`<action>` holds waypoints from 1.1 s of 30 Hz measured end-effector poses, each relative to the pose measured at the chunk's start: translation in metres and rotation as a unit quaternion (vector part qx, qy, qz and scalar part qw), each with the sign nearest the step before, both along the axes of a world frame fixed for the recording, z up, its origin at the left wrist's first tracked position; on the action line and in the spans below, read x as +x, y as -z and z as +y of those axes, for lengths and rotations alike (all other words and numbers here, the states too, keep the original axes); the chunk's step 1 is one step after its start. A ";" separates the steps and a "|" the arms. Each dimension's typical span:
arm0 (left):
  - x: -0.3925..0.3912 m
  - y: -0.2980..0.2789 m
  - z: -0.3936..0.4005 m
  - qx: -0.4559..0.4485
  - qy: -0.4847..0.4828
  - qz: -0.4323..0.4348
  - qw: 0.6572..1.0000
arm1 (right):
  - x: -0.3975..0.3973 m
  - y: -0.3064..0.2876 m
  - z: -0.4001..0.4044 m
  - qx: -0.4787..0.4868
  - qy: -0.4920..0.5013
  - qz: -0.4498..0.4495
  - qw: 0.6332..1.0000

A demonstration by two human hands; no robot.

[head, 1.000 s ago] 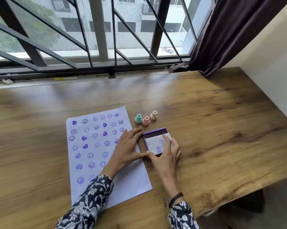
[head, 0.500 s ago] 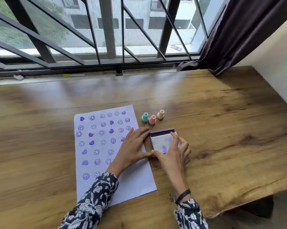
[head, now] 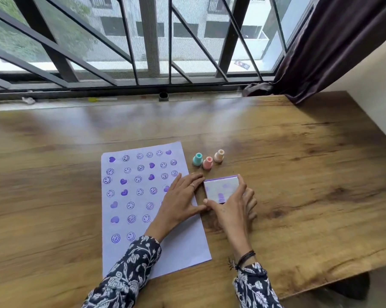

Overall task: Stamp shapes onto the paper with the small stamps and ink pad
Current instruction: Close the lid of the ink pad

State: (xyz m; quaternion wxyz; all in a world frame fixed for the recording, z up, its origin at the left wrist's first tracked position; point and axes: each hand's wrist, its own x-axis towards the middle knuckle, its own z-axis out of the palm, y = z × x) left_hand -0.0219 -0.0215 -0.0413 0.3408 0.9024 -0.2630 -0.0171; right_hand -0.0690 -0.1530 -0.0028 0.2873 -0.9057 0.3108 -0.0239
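Observation:
A pale purple sheet of paper (head: 141, 196) lies on the wooden table (head: 298, 174), covered with purple heart and smiley prints. Right of it sits the ink pad (head: 219, 190), its white lid nearly down over a purple base. My right hand (head: 232, 210) pinches the lid between thumb and forefinger. My left hand (head: 181, 201) rests flat on the paper's right edge, its fingertips against the pad's left side. Three small stamps stand just beyond the pad: teal (head: 197, 159), pink (head: 207, 163) and cream (head: 219, 156).
A barred window (head: 143, 41) runs along the table's far edge. A dark curtain (head: 332, 47) hangs at the back right, next to a pale wall (head: 376, 101). The table's near right edge (head: 343, 278) drops off by my right forearm.
The ink pad's lid has tilted lower, covering more of the purple pad. Both hands stay at the pad, and the view has shifted a little to the left.

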 end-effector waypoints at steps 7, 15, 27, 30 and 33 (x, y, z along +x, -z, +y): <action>0.001 0.001 -0.001 0.003 -0.013 0.011 1.000 | -0.001 0.003 -0.005 0.003 -0.012 0.011 1.000; 0.000 0.000 -0.001 -0.011 -0.015 0.018 1.000 | -0.007 0.005 -0.011 0.005 -0.032 -0.034 0.999; -0.001 -0.008 -0.003 0.003 -0.014 0.019 1.000 | -0.008 0.012 -0.017 0.043 -0.037 -0.085 0.995; -0.007 -0.013 -0.001 0.006 -0.016 0.008 1.000 | -0.014 0.011 -0.018 0.068 -0.045 -0.165 0.983; -0.023 -0.020 0.008 -0.001 -0.055 -0.048 0.997 | -0.022 0.009 -0.010 0.018 -0.085 -0.219 0.972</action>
